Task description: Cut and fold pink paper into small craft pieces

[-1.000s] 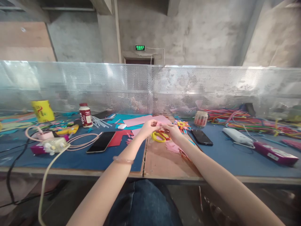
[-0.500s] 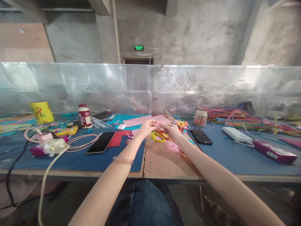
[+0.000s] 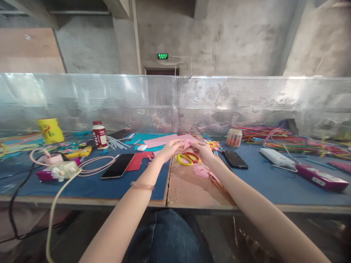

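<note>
Above yellow-handled scissors (image 3: 184, 160), both hands (image 3: 172, 149) (image 3: 203, 149) hold pink paper (image 3: 187, 143).

On the left I see a yellow tub (image 3: 50, 130), a coffee bottle (image 3: 100, 136) and, nearer, a dark phone (image 3: 117, 166). Another phone (image 3: 235, 159) lies right, a purple box (image 3: 322, 177) beyond it. A green exit sign (image 3: 162, 56) glows on the far wall (image 3: 246, 40).

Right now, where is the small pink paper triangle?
In the head view, the pink triangle is near the centre, between the left hand and the right hand, just above the yellow loop in the image.
</note>
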{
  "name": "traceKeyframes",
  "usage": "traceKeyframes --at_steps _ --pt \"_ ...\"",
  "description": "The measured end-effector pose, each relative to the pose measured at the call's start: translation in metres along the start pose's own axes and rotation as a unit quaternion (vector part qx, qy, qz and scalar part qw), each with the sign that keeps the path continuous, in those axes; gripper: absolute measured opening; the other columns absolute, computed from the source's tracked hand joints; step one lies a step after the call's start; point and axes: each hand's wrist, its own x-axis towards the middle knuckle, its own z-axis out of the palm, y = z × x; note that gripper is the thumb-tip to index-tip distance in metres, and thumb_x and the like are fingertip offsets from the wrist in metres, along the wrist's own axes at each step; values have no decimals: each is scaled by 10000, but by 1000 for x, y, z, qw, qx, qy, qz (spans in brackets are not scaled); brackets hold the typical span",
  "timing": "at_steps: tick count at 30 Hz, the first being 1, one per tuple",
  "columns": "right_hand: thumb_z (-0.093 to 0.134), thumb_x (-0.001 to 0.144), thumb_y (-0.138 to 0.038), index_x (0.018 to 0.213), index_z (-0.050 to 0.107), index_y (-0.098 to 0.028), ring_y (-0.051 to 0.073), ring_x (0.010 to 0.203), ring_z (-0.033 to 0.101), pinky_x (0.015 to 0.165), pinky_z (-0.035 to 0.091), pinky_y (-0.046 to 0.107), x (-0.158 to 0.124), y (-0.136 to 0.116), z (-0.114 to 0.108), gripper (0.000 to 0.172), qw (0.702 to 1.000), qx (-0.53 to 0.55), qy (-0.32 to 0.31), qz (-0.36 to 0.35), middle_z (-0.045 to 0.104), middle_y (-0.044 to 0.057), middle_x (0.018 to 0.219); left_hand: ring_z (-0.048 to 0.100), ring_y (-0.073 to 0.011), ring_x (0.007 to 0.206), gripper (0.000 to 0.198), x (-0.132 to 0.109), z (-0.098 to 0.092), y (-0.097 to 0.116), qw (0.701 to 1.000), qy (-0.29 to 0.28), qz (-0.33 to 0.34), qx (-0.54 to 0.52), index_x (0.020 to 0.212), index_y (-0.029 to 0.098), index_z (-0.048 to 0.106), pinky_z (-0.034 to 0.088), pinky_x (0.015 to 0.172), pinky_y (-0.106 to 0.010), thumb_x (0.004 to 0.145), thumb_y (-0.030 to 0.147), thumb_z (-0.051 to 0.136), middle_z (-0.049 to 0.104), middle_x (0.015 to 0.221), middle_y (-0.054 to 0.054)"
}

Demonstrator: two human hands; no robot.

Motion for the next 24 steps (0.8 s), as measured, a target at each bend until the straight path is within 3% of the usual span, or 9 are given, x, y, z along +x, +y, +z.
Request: traceKeyframes --at_steps 4,9,14,24 --pt "795 492 -349 612 646 -142 89 478 507 482 386 226 0 3 2 282 1000 -6 -10 -2 597 1 537 673 -217 843 441 -1 5 0 999 -1 17 42 1055 134 583 487 860 -403 671 297 728 698 947 -126" --pt "793 497 -356 605 648 -153 86 487 521 504 410 216 -1 5 5 272 1000 -22 -11 -10 598 -9 537 678 -197 693 303 -2 8 2 995 63 10 82 820 122 621 522 755 -363 628 316 753 709 746 -86" --pt "760 557 -408 717 683 -162 140 631 602 587 463 240 -1 5 5 303 998 -29 -56 -9 672 40 704 676 -187 702 303 -3 9 5 995 77 5 60 792 125 613 519 759 -354 604 305 769 710 770 -78" --pt "773 546 -398 648 667 -148 108 571 584 586 466 235 -1 6 3 290 999 -18 -27 -6 651 22 642 674 -191 760 324 -4 10 5 997 60 12 50 840 110 624 501 813 -369 602 271 772 708 838 -96"
